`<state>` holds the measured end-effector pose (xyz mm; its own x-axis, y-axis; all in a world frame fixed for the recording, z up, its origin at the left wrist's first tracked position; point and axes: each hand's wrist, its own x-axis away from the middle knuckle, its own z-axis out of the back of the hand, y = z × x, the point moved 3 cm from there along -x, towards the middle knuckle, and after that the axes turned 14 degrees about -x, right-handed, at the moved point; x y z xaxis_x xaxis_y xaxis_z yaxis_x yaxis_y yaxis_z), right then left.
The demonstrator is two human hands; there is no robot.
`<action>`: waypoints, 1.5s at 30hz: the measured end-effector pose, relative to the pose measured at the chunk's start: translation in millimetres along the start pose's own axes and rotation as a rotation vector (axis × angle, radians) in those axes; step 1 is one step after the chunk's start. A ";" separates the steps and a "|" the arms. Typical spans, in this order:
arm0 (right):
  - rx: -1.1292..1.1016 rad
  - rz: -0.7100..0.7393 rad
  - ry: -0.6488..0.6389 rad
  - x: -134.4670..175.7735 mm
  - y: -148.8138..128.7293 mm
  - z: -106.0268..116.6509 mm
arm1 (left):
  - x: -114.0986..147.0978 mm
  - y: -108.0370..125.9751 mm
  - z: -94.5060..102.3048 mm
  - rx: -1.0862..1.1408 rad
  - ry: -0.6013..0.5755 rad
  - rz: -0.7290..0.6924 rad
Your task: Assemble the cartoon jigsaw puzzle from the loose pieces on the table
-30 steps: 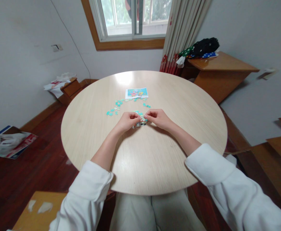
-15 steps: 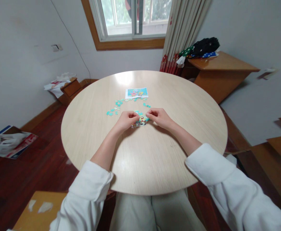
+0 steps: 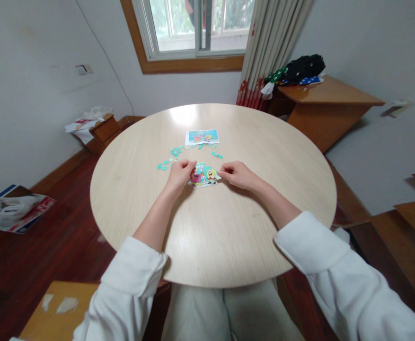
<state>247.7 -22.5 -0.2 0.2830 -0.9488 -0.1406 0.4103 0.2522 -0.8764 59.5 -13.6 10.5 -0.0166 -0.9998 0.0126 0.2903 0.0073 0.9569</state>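
Note:
A partly joined jigsaw puzzle (image 3: 202,177) with pink and yellow cartoon figures on turquoise lies before me on the round table (image 3: 207,237). At its left edge my left hand (image 3: 181,174) is closed, fingertips on the puzzle and covering part of that side. My right hand (image 3: 238,175) pinches a small pale puzzle piece (image 3: 219,175) against the right edge; whether it is joined I cannot tell. Loose turquoise pieces (image 3: 175,151) lie in an arc beyond the hands. Behind them is a printed picture sheet (image 3: 203,137) with the same figures.
Two or so loose pieces (image 3: 216,155) lie past my right hand. A wooden desk (image 3: 331,94) with dark cloth (image 3: 304,68) on it stands at the back right. On the floor at left are a plastic bag (image 3: 12,210) and a cardboard box (image 3: 58,308).
My left hand has moved left, uncovering the pink figure and more of the puzzle. My right hand has shifted slightly right, and a pale piece now shows at its fingertips.

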 end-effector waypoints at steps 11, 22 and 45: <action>0.114 0.007 -0.060 1.2 2.4 -0.6 | 1.8 2.0 3.9 0.349 -0.189 0.153; 0.134 -0.012 -0.066 1.3 0.6 -1.1 | 4.3 5.2 5.7 0.411 -0.265 0.220; 0.301 -0.036 -0.106 2.5 -7.8 -5.1 | 2.8 0.6 9.6 0.493 -0.238 0.326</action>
<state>240.8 -27.8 3.9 0.3459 -0.9369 -0.0495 0.6551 0.2790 -0.7021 50.4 -16.2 14.0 -0.2307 -0.9132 0.3360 -0.1568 0.3757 0.9134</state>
